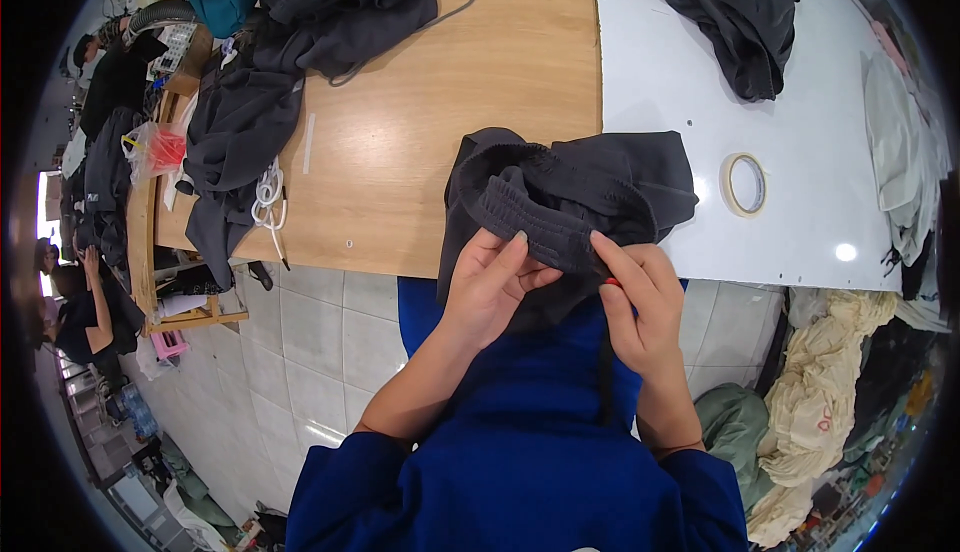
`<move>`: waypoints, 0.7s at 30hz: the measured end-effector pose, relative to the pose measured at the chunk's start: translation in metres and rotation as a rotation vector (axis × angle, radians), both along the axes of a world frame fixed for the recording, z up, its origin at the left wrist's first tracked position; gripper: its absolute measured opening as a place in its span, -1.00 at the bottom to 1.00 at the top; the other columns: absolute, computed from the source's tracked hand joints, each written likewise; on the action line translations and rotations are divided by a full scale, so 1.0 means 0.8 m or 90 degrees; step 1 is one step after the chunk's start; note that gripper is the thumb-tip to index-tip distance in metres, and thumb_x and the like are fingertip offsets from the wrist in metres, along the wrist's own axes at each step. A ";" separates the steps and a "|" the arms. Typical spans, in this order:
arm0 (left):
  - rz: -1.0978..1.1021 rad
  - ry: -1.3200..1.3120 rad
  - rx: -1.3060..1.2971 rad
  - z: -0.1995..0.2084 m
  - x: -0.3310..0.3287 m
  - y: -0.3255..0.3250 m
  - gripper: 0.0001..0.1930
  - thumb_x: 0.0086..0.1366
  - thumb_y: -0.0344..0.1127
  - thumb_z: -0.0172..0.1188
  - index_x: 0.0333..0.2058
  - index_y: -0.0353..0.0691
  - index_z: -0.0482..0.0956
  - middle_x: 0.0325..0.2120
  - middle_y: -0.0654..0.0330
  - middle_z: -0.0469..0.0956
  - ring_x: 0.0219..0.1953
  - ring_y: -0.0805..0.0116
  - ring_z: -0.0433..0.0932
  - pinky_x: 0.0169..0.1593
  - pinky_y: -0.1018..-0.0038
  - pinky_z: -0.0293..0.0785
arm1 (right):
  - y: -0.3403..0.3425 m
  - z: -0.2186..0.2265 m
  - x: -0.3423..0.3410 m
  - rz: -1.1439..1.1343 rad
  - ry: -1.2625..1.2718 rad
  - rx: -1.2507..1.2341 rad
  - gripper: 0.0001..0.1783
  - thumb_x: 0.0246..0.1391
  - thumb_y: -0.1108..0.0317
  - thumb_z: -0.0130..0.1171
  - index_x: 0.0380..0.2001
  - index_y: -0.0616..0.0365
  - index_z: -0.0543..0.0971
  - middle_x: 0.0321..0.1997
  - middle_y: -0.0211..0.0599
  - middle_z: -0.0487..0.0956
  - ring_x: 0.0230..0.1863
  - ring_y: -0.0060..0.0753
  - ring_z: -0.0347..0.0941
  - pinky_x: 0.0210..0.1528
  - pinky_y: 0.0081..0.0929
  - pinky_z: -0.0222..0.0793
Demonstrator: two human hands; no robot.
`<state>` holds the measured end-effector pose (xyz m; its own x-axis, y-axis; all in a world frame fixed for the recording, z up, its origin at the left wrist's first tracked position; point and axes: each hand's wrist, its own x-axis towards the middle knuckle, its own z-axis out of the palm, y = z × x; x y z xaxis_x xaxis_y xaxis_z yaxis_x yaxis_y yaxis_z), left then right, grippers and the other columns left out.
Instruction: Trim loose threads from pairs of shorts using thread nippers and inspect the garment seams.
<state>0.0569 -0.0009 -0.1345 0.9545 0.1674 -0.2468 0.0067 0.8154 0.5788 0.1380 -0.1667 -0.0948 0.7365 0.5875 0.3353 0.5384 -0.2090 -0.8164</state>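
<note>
A dark grey garment [625, 167] with a gathered elastic waistband [525, 214] lies bunched at the front edge of the tables, part of it hanging over. My left hand [488, 287] pinches the waistband's lower edge between thumb and fingers, palm partly turned up. On the other side, my right hand [645, 302] has its fingertips closed on the same band. Something small and red [612, 281] shows between the right thumb and index finger; its kind is mostly hidden by the hand.
A wooden tabletop [390, 142] meets a white one [670, 72]. Masking tape [744, 185] lies at right, with another dark garment [745, 22] beyond. More dark garments [350, 12] and a white cord [268, 197] are at left. Cream fabric [825, 392] is heaped lower right; a person [85, 302] is far left.
</note>
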 end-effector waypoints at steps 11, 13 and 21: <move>-0.014 -0.003 0.041 0.003 -0.002 -0.004 -0.70 0.40 -0.30 -0.11 0.05 -0.24 0.30 -0.08 0.11 0.49 -0.11 0.36 0.53 -0.07 0.44 0.52 | 0.003 0.013 0.007 -0.051 -0.193 -0.118 -0.56 -0.31 0.45 0.32 -0.20 -0.07 0.64 -0.40 -0.47 0.46 -0.39 -0.41 0.28 -0.32 -0.48 0.13; -0.020 -0.007 0.042 0.003 -0.002 -0.004 -0.70 0.40 -0.30 -0.10 0.05 -0.25 0.31 -0.08 0.11 0.49 -0.11 0.36 0.53 -0.07 0.44 0.52 | 0.003 0.013 0.008 -0.047 -0.187 -0.114 -0.56 -0.31 0.45 0.32 -0.21 -0.07 0.64 -0.40 -0.47 0.46 -0.39 -0.42 0.28 -0.32 -0.48 0.13; -0.017 0.006 0.023 0.008 0.000 -0.006 -0.74 0.37 -0.31 -0.03 -0.02 -0.26 0.40 -0.15 0.17 0.53 -0.16 0.44 0.53 -0.07 0.47 0.51 | 0.003 0.012 0.009 -0.029 -0.204 -0.109 -0.57 -0.32 0.46 0.31 -0.22 -0.08 0.65 -0.42 -0.48 0.46 -0.41 -0.41 0.28 -0.36 -0.49 0.15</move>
